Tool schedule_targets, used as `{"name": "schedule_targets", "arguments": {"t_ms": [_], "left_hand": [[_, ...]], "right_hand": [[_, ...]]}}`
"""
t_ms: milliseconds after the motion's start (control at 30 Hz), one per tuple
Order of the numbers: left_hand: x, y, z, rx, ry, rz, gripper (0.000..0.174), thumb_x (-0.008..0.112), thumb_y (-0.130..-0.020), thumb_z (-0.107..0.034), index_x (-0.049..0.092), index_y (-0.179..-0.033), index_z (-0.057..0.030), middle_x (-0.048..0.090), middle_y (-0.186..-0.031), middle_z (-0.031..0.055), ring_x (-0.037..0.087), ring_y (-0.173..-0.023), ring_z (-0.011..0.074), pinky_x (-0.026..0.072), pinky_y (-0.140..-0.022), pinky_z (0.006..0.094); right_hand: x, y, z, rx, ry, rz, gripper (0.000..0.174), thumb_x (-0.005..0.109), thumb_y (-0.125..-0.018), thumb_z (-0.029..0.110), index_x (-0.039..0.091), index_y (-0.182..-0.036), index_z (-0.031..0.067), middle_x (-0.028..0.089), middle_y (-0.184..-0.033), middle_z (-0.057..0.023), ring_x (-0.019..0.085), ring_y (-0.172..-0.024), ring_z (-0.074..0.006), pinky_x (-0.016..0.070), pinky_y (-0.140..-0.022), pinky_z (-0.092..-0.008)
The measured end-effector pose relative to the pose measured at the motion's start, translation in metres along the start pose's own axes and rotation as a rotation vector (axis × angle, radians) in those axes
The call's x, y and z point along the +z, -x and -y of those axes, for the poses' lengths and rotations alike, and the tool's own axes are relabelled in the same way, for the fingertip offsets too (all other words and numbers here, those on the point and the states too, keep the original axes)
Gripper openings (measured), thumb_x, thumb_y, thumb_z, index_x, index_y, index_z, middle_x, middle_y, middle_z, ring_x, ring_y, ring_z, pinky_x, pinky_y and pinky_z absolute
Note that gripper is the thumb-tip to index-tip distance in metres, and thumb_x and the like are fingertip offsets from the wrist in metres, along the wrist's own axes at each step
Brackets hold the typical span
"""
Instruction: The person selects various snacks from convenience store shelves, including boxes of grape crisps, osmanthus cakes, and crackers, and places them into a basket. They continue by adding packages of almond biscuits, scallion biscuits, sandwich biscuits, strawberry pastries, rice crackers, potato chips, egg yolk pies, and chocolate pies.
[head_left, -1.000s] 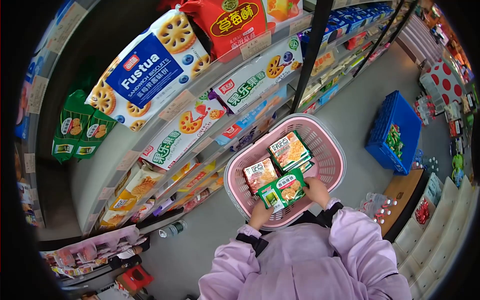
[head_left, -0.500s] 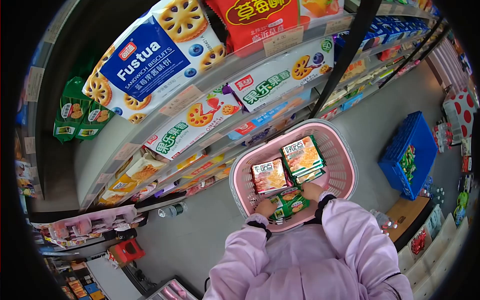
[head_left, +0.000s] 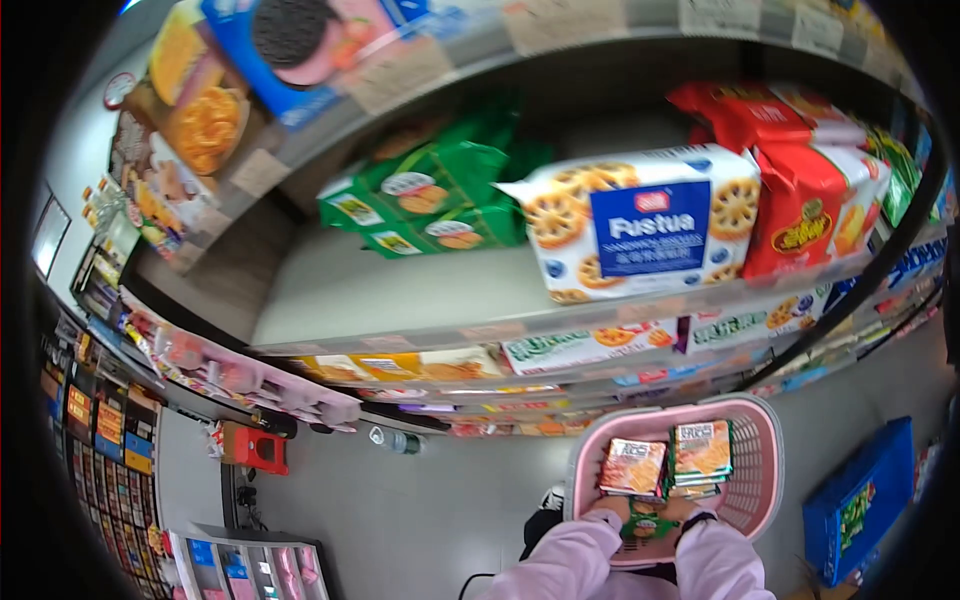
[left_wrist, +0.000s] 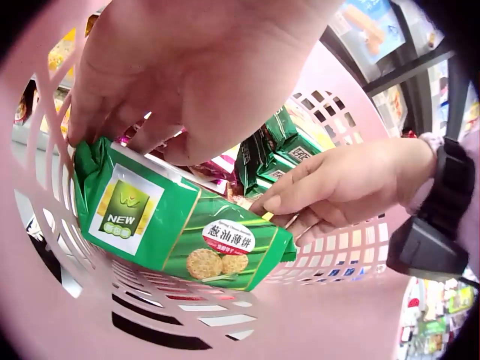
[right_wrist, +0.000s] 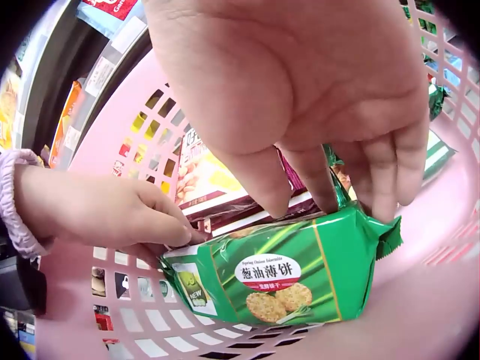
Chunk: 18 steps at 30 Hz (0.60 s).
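Observation:
A green packet of spring onion biscuits (left_wrist: 180,221) lies on its long side low in the pink basket (head_left: 771,445), close to the near wall. My left hand (head_left: 613,506) holds one end of it, the fingers reaching behind the wrapper. At the other end my right hand (right_wrist: 300,90) grips it, with thumb and fingers at the top edge. Beyond the packet, two stacks of biscuit packets stand side by side in the basket: a reddish stack (head_left: 634,466) on the left and a green-edged stack (head_left: 702,450) on the right.
Shelves rise in front, with a white Fustua biscuit bag (head_left: 650,228), green biscuit packets (head_left: 430,195) and red bags (head_left: 800,215). A blue crate (head_left: 860,500) stands on the floor to the right. A clear bottle (head_left: 396,440) lies on the floor at left.
Both hands have lowered the green packet into the basket's near side and turned it from flat facing up onto its side. The head view has swung up and left toward the shelves.

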<state>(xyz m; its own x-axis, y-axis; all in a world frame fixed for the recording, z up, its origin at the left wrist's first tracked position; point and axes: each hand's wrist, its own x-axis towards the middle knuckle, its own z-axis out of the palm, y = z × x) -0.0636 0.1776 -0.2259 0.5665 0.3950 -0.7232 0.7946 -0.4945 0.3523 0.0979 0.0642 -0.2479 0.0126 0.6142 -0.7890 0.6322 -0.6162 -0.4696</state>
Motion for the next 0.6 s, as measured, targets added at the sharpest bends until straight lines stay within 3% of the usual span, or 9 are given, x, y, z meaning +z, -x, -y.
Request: {"name": "schedule_targets", "arguments": {"t_ms": [100, 233, 267, 333, 400, 467, 500, 533, 600], "left_hand": [[-0.020, 0.014, -0.007, -0.076, -0.019, 0.065, 0.031, 0.048, -0.080, -0.018, 0.063, -0.100, -0.0009, 0.062, -0.101, 0.0218, 0.061, -0.094, 0.0360, 0.0491, -0.081, 0.0436], [-0.083, 0.064, -0.007, 0.506, 0.128, -0.009, 0.029, 0.052, -0.079, -0.022, 0.058, -0.092, 0.0022, 0.060, -0.085, 0.0251, 0.060, -0.078, 0.0391, 0.0469, -0.069, 0.0459], [-0.091, 0.063, -0.001, 0.531, 0.044, 0.094, 0.033, 0.051, -0.081, -0.024, 0.056, -0.101, 0.0019, 0.060, -0.091, 0.0249, 0.060, -0.083, 0.0377, 0.0474, -0.072, 0.0434], [-0.133, 0.089, 0.016, 0.760, 0.198, 0.097, 0.037, 0.050, -0.087, -0.027, 0.052, -0.112, 0.0005, 0.060, -0.099, 0.0232, 0.059, -0.090, 0.0344, 0.0469, -0.078, 0.0392], [-0.227, 0.161, 0.015, 0.761, 0.190, 0.154, 0.038, 0.052, -0.088, -0.028, 0.052, -0.112, 0.0014, 0.061, -0.098, 0.0217, 0.061, -0.088, 0.0287, 0.0472, -0.077, 0.0366], [-0.296, 0.212, 0.034, 0.869, 0.243, -0.076, 0.032, 0.051, -0.091, -0.025, 0.054, -0.112, -0.0006, 0.062, -0.097, 0.0152, 0.060, -0.087, 0.0212, 0.0475, -0.078, 0.0326], [-0.330, 0.245, 0.039, 0.850, 0.502, -0.132, 0.030, 0.051, -0.091, -0.021, 0.053, -0.113, -0.0017, 0.062, -0.097, 0.0118, 0.060, -0.087, 0.0190, 0.0476, -0.079, 0.0315], [-0.360, 0.276, 0.043, 0.817, 0.761, -0.180, 0.028, 0.051, -0.092, -0.018, 0.053, -0.115, -0.0029, 0.062, -0.096, 0.0085, 0.059, -0.088, 0.0169, 0.0476, -0.081, 0.0305], [-0.414, 0.316, 0.058, 0.934, 0.871, -0.521, 0.028, 0.052, -0.091, -0.011, 0.051, -0.118, -0.0041, 0.061, -0.098, 0.0064, 0.058, -0.090, 0.0165, 0.0472, -0.083, 0.0302]], "right_hand": [[0.003, 0.006, -0.001, -0.047, 0.018, 0.054, 0.042, 0.056, -0.073, 0.040, 0.065, -0.105, 0.0146, 0.066, -0.094, -0.0155, 0.063, -0.083, -0.0287, 0.0485, -0.077, -0.0369], [-0.017, 0.025, 0.040, -0.057, 0.248, -0.037, 0.046, 0.054, -0.076, 0.044, 0.066, -0.101, 0.0072, 0.064, -0.092, -0.0199, 0.062, -0.083, -0.0339, 0.0477, -0.078, -0.0399], [-0.052, 0.072, 0.097, 0.004, 0.109, -0.060, 0.052, 0.053, -0.079, 0.050, 0.066, -0.094, 0.0019, 0.064, -0.091, -0.0214, 0.062, -0.084, -0.0352, 0.0476, -0.077, -0.0405], [-0.077, 0.083, 0.119, -0.196, 0.129, 0.033, 0.055, 0.051, -0.082, 0.052, 0.065, -0.098, 0.0010, 0.064, -0.091, -0.0211, 0.062, -0.085, -0.0355, 0.0474, -0.077, -0.0406], [-0.121, 0.148, 0.194, -0.408, 0.155, -0.066, 0.050, 0.050, -0.086, 0.045, 0.061, -0.108, 0.0022, 0.064, -0.094, -0.0192, 0.061, -0.085, -0.0345, 0.0471, -0.077, -0.0399], [-0.164, 0.218, 0.272, -0.543, -0.017, -0.101, 0.040, 0.051, -0.089, 0.033, 0.055, -0.116, 0.0035, 0.063, -0.101, -0.0160, 0.061, -0.092, -0.0280, 0.0466, -0.081, -0.0342], [-0.171, 0.224, 0.288, -0.664, 0.017, -0.283, 0.038, 0.051, -0.091, 0.031, 0.054, -0.118, 0.0042, 0.062, -0.102, -0.0143, 0.060, -0.095, -0.0246, 0.0466, -0.082, -0.0317], [-0.182, 0.240, 0.314, -0.794, -0.107, -0.412, 0.036, 0.051, -0.089, 0.030, 0.056, -0.114, 0.0042, 0.062, -0.100, -0.0182, 0.060, -0.092, -0.0313, 0.0469, -0.081, -0.0365], [-0.207, 0.286, 0.376, -0.884, -0.156, -0.734, 0.035, 0.055, -0.088, 0.022, 0.053, -0.116, 0.0018, 0.061, -0.098, -0.0149, 0.061, -0.088, -0.0251, 0.0481, -0.078, -0.0346]]}}
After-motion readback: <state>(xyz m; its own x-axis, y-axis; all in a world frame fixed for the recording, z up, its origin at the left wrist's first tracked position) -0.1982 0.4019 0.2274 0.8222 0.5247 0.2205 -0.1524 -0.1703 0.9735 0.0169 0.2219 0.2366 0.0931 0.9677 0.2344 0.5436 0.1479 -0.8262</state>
